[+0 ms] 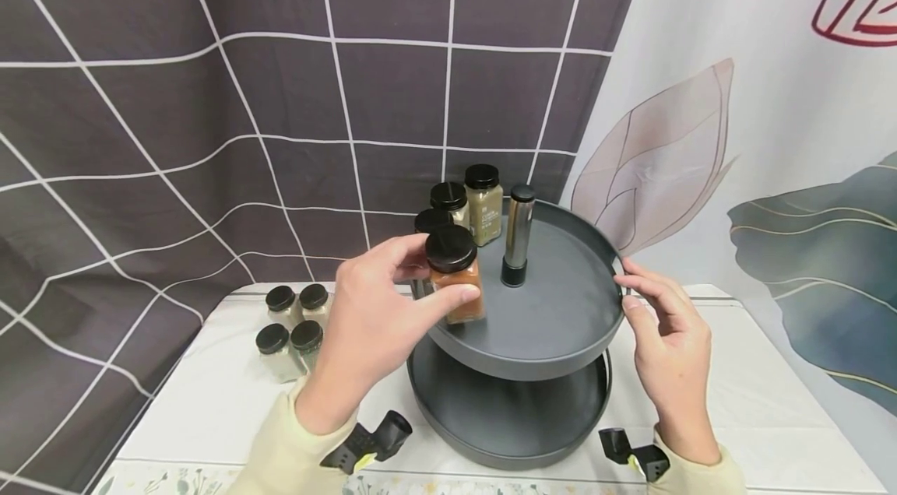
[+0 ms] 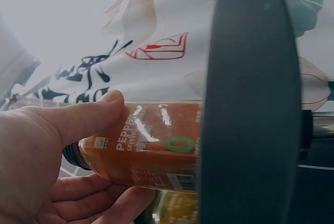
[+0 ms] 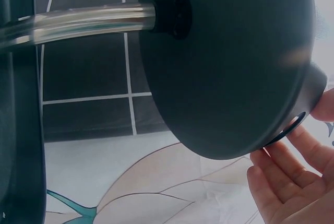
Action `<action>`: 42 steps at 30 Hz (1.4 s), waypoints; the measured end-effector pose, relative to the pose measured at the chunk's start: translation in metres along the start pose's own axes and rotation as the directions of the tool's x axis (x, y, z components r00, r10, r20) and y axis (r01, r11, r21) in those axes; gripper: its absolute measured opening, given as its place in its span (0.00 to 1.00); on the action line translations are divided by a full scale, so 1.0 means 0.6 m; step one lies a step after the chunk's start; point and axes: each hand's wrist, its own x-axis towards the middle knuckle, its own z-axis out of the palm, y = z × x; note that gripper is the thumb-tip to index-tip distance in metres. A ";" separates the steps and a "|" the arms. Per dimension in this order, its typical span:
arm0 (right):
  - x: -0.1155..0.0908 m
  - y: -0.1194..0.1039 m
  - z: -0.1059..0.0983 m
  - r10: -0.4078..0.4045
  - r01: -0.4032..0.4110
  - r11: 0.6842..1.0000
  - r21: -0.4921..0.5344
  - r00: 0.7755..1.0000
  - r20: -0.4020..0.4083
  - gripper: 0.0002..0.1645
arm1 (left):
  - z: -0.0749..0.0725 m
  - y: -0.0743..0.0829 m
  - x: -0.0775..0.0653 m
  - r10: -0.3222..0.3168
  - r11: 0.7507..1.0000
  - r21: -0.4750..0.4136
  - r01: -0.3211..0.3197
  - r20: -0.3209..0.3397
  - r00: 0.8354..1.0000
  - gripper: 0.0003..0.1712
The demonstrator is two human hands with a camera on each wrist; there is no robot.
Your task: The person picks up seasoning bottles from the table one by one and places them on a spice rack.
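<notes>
My left hand [image 1: 378, 320] grips a spice jar [image 1: 459, 277] with a black lid and orange-red contents, thumb in front and fingers behind. In the left wrist view, the jar [image 2: 151, 138] shows "PEPPE" lettering, and its base is hidden behind the tray rim [image 2: 253, 104]. It stands upright at the left front of the grey upper tray [image 1: 561, 293]; I cannot tell if it touches the tray floor. My right hand [image 1: 669, 347] holds the tray's right rim at a slot, thumb and fingers on either side in the right wrist view.
Several black-lidded spice jars, one a greenish jar [image 1: 485, 207], stand at the upper tray's back left. A metal post [image 1: 518, 234] rises from its middle. Below is the lower tray [image 1: 508, 421]. Several more jars, including a pale jar [image 1: 280, 359], stand left on the white table [image 1: 203, 401].
</notes>
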 end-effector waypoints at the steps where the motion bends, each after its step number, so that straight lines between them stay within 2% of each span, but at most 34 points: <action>1: 0.000 0.000 0.000 0.001 -0.001 1.000 0.000 1.000 0.001 0.11 | 0.003 -0.002 0.000 0.002 1.000 0.009 -0.002 0.005 1.000 0.28; 5: 0.000 0.001 -0.001 0.011 -0.011 1.000 -0.011 1.000 0.001 0.12 | 0.011 -0.008 -0.001 -0.015 1.000 0.028 0.014 0.031 0.999 0.27; 12: 0.001 0.002 0.000 0.005 -0.005 1.000 -0.023 1.000 0.002 0.12 | 0.018 -0.012 -0.005 -0.053 0.995 0.084 0.050 0.038 0.998 0.27; 20: 0.002 0.003 0.000 0.000 0.000 1.000 -0.026 1.000 0.000 0.12 | 0.025 -0.017 -0.007 -0.048 0.991 0.128 0.042 0.042 0.998 0.27; 29: 0.002 0.003 0.001 -0.005 0.005 1.000 -0.027 1.000 0.002 0.12 | 0.029 -0.020 -0.011 -0.083 0.990 0.121 0.077 0.038 0.996 0.28; 35: 0.001 0.003 0.001 -0.011 0.011 1.000 -0.019 1.000 -0.001 0.12 | 0.033 -0.022 -0.014 -0.044 0.986 0.163 0.039 0.024 0.999 0.30; 42: 0.001 0.002 0.000 0.005 -0.005 0.999 -0.044 1.000 -0.005 0.12 | 0.031 -0.026 -0.018 0.011 0.977 0.211 -0.020 0.040 0.999 0.30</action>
